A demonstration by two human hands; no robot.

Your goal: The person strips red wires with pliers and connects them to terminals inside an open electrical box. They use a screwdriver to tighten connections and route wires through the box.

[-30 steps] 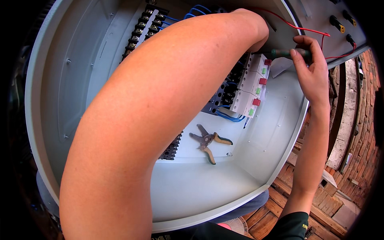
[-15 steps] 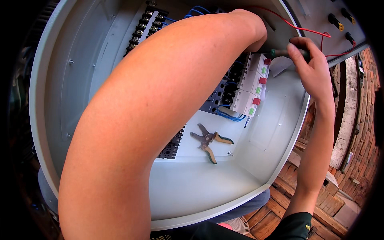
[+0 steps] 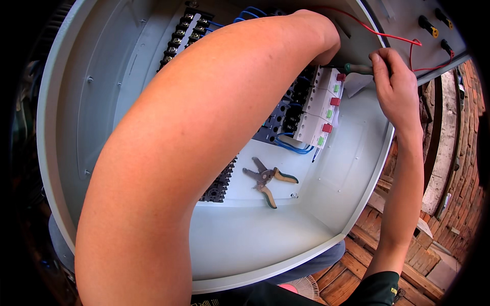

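My left hand (image 3: 321, 38) reaches over to the top of a row of white breakers (image 3: 319, 107) with red and green parts, its fingers curled down and largely hidden behind the hand and wrist; what they hold cannot be made out. My right hand (image 3: 393, 86) grips a screwdriver (image 3: 357, 69) by its green handle, the shaft pointing left toward the breakers' top end. Dark contactors (image 3: 275, 120) with blue wires sit beside the breakers. Below them, wire strippers (image 3: 268, 178) with tan handles lie open on the back plate.
A pale metal enclosure (image 3: 265, 239) surrounds the parts. Terminal strips (image 3: 181, 33) stand at upper left, another (image 3: 219, 186) lower down. Its door (image 3: 408, 20), with connectors and red wires (image 3: 388, 36), is at upper right. A wooden floor (image 3: 347, 270) shows outside.
My right hand has turned slightly on the screwdriver handle, its thumb and fingers shifting a little leftward. My left arm is nearly unchanged.
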